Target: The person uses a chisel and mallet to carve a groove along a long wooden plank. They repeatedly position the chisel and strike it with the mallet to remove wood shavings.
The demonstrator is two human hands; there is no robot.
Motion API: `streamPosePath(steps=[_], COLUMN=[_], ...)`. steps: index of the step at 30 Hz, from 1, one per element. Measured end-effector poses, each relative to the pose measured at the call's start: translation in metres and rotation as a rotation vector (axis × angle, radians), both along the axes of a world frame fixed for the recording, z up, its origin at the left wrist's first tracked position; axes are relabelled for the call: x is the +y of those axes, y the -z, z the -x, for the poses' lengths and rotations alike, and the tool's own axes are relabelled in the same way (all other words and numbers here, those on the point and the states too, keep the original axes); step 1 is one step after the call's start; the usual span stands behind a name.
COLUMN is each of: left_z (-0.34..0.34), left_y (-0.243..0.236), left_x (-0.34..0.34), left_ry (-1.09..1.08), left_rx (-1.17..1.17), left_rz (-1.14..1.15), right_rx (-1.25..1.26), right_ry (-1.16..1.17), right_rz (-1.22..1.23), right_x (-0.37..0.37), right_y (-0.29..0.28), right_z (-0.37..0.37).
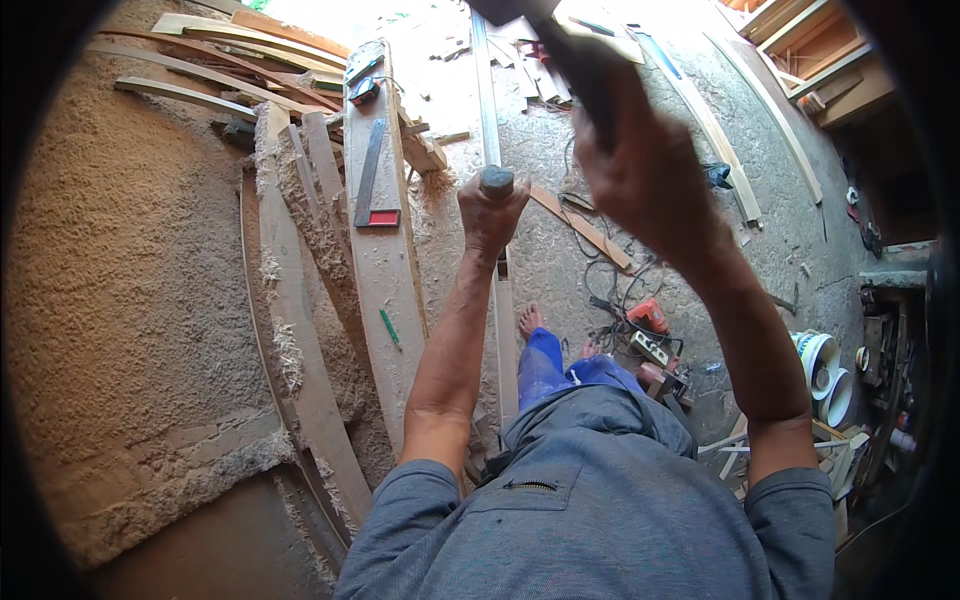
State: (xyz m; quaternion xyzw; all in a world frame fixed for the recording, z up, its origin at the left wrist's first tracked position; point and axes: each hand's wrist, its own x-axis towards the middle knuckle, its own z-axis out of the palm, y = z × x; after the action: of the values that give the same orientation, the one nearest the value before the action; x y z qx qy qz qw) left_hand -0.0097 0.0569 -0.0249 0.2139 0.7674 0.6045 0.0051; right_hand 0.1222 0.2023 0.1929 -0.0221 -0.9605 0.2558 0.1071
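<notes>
My left hand (484,225) is closed around an upright chisel, its blunt round handle end (497,181) facing up; the blade is hidden below the fist. Under that hand runs a long, narrow pale timber (505,345), with a dark slot (502,268) cut in it near my wrist. Raised at the upper right, my right hand (650,180) grips a hammer (585,75) by its handle. The hammer slants up to the left, blurred, and its head is partly cut off by the top edge. Hammer and chisel are apart in the picture.
Left of the timber, a wide plank (385,270) carries a try square (372,170), a green pencil (390,329) and a tape measure (364,91). Cables and an orange-red power tool (649,316) lie by my feet. White buckets (818,362) stand right; sawdust (130,260) spreads left.
</notes>
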Motion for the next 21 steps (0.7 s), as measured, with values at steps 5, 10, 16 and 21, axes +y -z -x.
streamPosePath(steps=[5,10,16,21], left_z=[-0.058,-0.017,-0.01,-0.022], left_y=[-0.004,-0.004,0.0,0.01], left_x=[-0.011,-0.004,0.011,-0.007], left_ry=[-0.028,-0.019,0.011,-0.062], left_rx=[0.177,0.172,0.171,0.27], left_rz=[-0.024,0.013,-0.02,0.024], right_rx=[-0.38,0.091,0.67,-0.314], right_ry=[-0.104,-0.126,0.175,-0.15], right_rz=[0.074,0.268,0.108,-0.238], right_x=[0.003,0.006,0.054,-0.012], right_y=[0.063,0.01,-0.1,0.067], right_z=[-0.049,-0.049,-0.031,-0.032])
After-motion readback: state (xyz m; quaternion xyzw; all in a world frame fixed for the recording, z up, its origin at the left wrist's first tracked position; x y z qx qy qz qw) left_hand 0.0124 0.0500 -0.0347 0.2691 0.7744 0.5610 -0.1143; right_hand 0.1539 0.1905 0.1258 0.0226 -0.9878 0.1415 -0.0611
